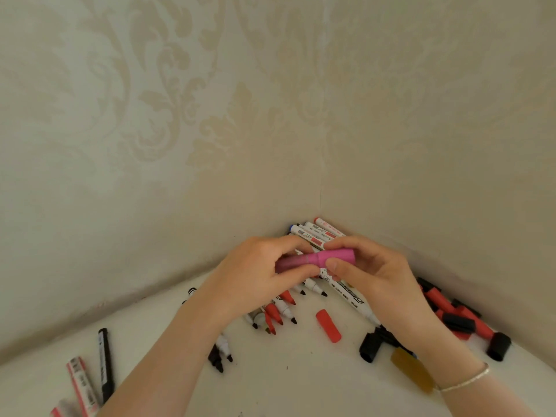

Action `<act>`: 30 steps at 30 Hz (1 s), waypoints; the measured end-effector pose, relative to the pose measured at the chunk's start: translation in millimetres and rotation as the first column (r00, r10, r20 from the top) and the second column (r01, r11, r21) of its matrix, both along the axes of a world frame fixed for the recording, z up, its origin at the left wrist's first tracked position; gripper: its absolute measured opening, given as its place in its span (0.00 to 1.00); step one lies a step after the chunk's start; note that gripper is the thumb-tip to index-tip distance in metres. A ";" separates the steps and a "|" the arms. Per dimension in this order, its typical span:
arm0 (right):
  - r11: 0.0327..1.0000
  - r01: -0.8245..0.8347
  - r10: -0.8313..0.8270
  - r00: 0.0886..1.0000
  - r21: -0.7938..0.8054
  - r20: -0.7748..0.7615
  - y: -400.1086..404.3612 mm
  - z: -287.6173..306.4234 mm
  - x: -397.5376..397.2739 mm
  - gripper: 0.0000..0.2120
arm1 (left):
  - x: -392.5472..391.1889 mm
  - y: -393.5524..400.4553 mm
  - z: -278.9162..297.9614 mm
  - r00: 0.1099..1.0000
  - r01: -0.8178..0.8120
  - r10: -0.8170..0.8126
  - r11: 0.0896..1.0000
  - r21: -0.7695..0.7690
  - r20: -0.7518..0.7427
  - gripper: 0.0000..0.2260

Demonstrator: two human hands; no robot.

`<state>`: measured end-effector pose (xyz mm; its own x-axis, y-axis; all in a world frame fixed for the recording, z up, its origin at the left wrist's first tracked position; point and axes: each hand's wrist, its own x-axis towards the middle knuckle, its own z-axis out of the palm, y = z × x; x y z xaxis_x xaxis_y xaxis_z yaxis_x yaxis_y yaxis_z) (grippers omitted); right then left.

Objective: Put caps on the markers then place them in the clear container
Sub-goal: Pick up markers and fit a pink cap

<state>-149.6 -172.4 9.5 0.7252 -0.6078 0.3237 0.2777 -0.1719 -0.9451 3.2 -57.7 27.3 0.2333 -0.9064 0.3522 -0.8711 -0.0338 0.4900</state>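
Observation:
I hold a pink marker [298, 261] level above the pile. My left hand [258, 275] grips its barrel and my right hand [367, 275] pinches its pink cap [337, 255], which sits on the marker's end. Under my hands lie several uncapped markers [279, 311] with red and black tips, and more white markers [313, 233] reach into the wall corner. A loose red cap [328, 325] lies on the white table. No clear container is in view.
Loose black and red caps [460, 317] are heaped at the right by the wall. A black cap [370, 347] and an ochre cap [412, 371] lie beside my right wrist. A black marker [105, 365] and red-labelled markers [81, 386] lie at lower left. Patterned walls [210, 115] close the corner.

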 end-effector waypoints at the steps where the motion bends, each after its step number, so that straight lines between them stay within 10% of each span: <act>1: 1.000 -0.002 0.002 1.000 -0.004 -0.003 0.6 0.5 -0.1 0.09 | -0.1 0.4 0.4 1.000 0.007 -0.007 1.000 0.010 -0.004 0.09; 19: 0.996 -0.060 0.051 0.990 -0.063 -0.135 -1.9 29.1 8.7 0.06 | -11.2 0.9 4.3 0.998 0.057 -0.055 0.992 -0.116 0.016 0.10; 30: 0.933 0.228 -0.279 0.947 -0.280 -0.158 1.7 30.2 48.8 0.19 | -13.1 2.1 8.7 0.994 -0.101 0.103 0.994 -0.043 0.035 0.21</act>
